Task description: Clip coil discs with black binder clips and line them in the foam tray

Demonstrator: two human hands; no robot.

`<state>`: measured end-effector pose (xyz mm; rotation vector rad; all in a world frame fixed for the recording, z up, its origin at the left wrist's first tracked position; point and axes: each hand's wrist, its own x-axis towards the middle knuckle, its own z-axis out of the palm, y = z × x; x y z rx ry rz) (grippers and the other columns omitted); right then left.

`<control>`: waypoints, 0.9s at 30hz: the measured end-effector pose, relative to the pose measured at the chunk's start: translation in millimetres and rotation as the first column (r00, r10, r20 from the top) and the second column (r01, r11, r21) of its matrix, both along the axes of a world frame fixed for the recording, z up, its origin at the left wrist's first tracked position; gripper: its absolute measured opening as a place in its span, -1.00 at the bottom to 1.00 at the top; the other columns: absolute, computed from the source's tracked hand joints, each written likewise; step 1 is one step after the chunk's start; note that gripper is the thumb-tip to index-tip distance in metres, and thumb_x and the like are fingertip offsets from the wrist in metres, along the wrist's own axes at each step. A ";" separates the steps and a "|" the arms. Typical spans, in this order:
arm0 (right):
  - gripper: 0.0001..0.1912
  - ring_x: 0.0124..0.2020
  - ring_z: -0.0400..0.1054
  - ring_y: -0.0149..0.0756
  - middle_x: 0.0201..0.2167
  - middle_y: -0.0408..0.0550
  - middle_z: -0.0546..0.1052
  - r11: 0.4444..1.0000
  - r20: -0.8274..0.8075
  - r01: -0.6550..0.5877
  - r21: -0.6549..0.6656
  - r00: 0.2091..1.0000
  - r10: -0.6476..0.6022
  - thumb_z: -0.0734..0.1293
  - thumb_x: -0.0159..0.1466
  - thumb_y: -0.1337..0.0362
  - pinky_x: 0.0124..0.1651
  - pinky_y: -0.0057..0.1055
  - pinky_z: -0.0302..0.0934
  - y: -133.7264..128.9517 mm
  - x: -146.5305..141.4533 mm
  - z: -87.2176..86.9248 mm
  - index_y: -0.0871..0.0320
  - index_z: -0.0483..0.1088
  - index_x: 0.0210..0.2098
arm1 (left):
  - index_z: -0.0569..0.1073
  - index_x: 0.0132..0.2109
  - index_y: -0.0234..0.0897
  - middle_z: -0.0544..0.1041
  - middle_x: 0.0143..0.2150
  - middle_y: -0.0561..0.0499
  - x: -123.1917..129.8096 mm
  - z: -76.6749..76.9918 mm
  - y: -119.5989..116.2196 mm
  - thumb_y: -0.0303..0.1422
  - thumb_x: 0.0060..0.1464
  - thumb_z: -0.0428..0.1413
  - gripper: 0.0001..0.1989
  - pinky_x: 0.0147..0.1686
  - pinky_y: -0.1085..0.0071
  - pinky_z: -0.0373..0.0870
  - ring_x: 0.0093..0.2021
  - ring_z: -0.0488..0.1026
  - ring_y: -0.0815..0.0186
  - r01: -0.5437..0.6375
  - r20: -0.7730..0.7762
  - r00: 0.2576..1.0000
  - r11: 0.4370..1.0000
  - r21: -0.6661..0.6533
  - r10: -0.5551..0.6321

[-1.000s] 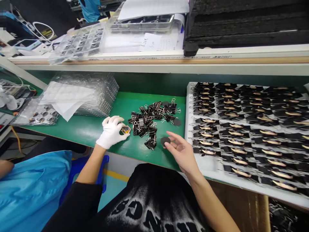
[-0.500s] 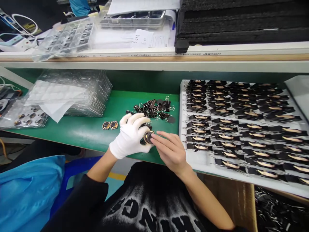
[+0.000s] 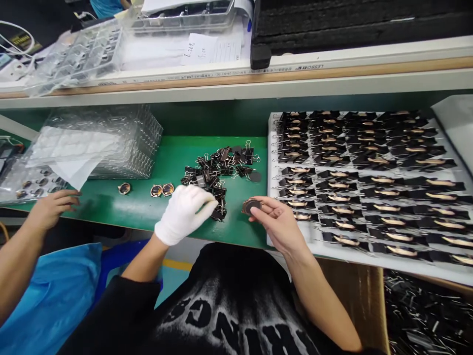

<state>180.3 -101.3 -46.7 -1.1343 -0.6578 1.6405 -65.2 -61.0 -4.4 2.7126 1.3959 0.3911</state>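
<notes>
My right hand [image 3: 277,222] is bare and pinches a round watch-like piece with a dark disc [image 3: 252,206] on it, above the green bench near the white tray. My left hand [image 3: 185,212], in a white glove, has its thumb and fingertips together at the edge of a pile of black binder clips [image 3: 210,172]; whether anything is between them is too small to tell. Two round gold-rimmed pieces [image 3: 161,190] lie side by side left of the glove, and a third round piece [image 3: 124,188] lies farther left.
On the right, a white tray [image 3: 273,167] holds rows of clipped pieces. Stacked clear plastic trays [image 3: 129,148] stand at the left. Another person's hand [image 3: 50,209] is at the left bench edge. A shelf [image 3: 221,91] crosses above; a box of clips [image 3: 424,315] is lower right.
My hands have moved apart, the round piece now in my right hand alone. Another person's arm has appeared at left, and a third round piece now lies on the bench. The view has shifted slightly.
</notes>
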 end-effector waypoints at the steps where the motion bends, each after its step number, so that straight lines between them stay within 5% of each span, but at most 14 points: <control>1: -0.59 -0.21 0.57 -0.18 -0.23 0.01 0.69 0.999 -0.016 0.026 -0.018 1.000 -0.027 0.64 0.07 0.13 -0.25 -0.35 0.48 -0.3 1.9 -0.6 0.13 0.60 -0.14 | 0.55 -0.23 -0.20 0.63 -0.26 -0.02 -3.8 -5.4 -4.4 -0.17 0.36 0.04 -0.71 -0.16 0.19 0.30 -0.20 0.53 0.19 -0.008 -0.040 0.999 1.000 -0.015 0.007; 6: -0.63 -0.19 0.57 -0.20 -0.19 -0.01 0.69 0.999 -0.093 0.017 -0.033 0.995 -0.020 0.63 0.09 0.16 -0.25 -0.39 0.47 -3.3 0.6 -3.4 0.10 0.60 -0.14 | 0.55 -0.01 -0.26 0.58 0.01 -0.19 -5.9 -39.1 -31.0 -0.04 0.21 0.22 -0.60 -0.16 0.13 0.35 -0.04 0.50 0.02 0.005 -0.153 0.988 0.998 -0.060 -0.014; 10: -0.64 -0.16 0.57 -0.19 -0.18 -0.02 0.69 1.000 -0.088 -0.007 -0.016 0.996 0.006 0.63 0.10 0.17 -0.23 -0.38 0.48 -6.0 -4.9 -3.8 0.09 0.60 -0.14 | 0.59 -0.19 -0.18 0.54 -0.05 -0.13 -5.8 -54.3 -41.7 -0.22 0.28 0.17 -0.83 -0.13 0.15 0.41 -0.10 0.50 0.10 -0.110 -0.052 0.993 0.988 -0.110 0.105; 16: -0.67 -0.16 0.57 -0.20 -0.18 -0.02 0.68 1.000 -0.050 -0.016 0.018 0.999 0.017 0.61 0.14 0.17 -0.19 -0.37 0.49 -9.0 -6.5 -5.8 0.09 0.60 -0.13 | 0.49 -0.19 -0.19 0.47 0.02 -0.09 -15.1 -34.8 -32.9 -0.30 0.33 0.10 -0.88 0.10 0.23 0.46 0.05 0.50 0.22 -0.062 0.307 0.934 0.930 -0.363 0.182; 21: -0.77 -0.09 0.58 -0.20 -0.06 0.02 0.67 0.981 0.034 -0.138 0.134 0.990 0.135 0.53 0.24 0.21 -0.09 -0.32 0.49 -14.1 -12.7 -9.4 0.06 0.58 -0.11 | 0.45 -0.27 -0.20 0.49 0.20 -0.12 -14.6 -13.8 -11.0 -0.29 0.27 0.10 -0.86 0.00 0.25 0.52 0.16 0.49 0.15 -0.038 0.345 0.896 0.823 -0.567 0.279; 24: -0.86 0.00 0.57 -0.17 0.30 0.10 0.44 0.892 0.244 -0.358 0.275 0.924 0.296 0.42 0.33 0.27 -0.02 -0.28 0.49 -18.7 -18.9 -11.9 0.08 0.61 -0.13 | 0.46 -0.24 -0.21 0.50 0.23 -0.19 -13.9 -13.5 -0.9 -0.27 0.25 0.10 -0.86 0.00 0.22 0.54 0.17 0.52 0.12 0.027 0.408 0.867 0.789 -0.614 0.288; 27: -0.80 -0.04 0.57 -0.20 0.45 0.10 0.24 0.807 0.512 -0.461 0.370 0.826 0.237 0.32 0.39 0.34 0.00 -0.24 0.49 -21.7 -24.6 -16.7 0.08 0.59 -0.10 | 0.48 -0.23 -0.22 0.54 0.22 -0.20 -14.9 -15.9 6.0 -0.30 0.27 0.08 -0.86 0.10 0.16 0.52 0.22 0.50 0.11 0.169 0.451 0.876 0.769 -0.616 0.169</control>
